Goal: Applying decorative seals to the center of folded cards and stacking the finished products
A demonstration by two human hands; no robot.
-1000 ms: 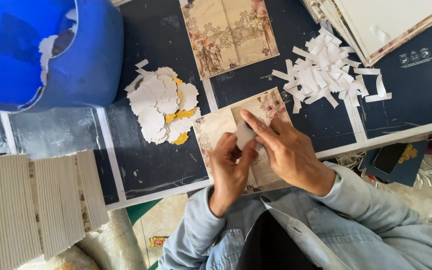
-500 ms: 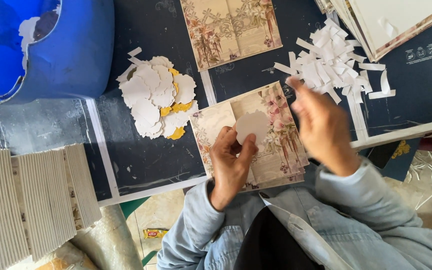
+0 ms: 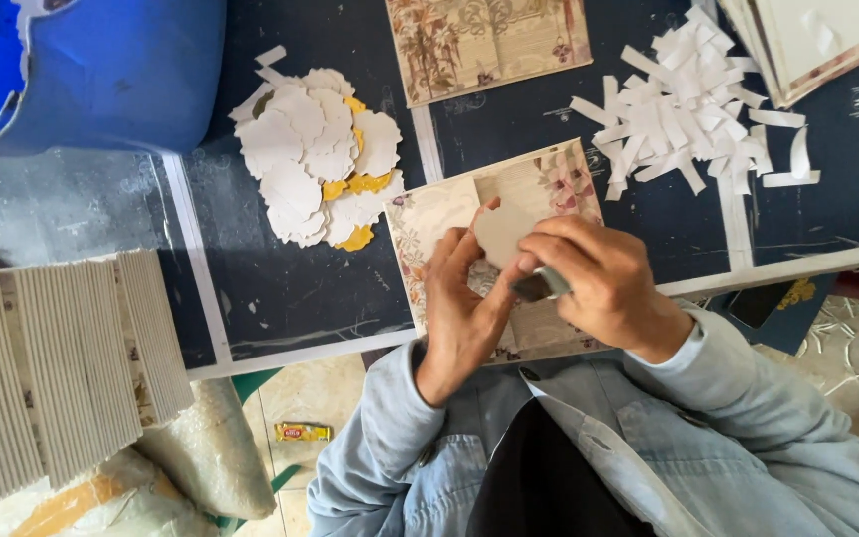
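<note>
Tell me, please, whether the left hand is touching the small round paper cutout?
Touching. The head view shows the left hand with its fingertips pinching the lower edge of the round cutout, held above the floral card.

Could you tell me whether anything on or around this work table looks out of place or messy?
Mostly tidy. The white paper strips lie in a loose, tangled heap at the upper right, a few strays apart from it. A small yellow wrapper lies on the floor below the table edge. The scalloped cut-outs sit in an overlapping pile.
</note>
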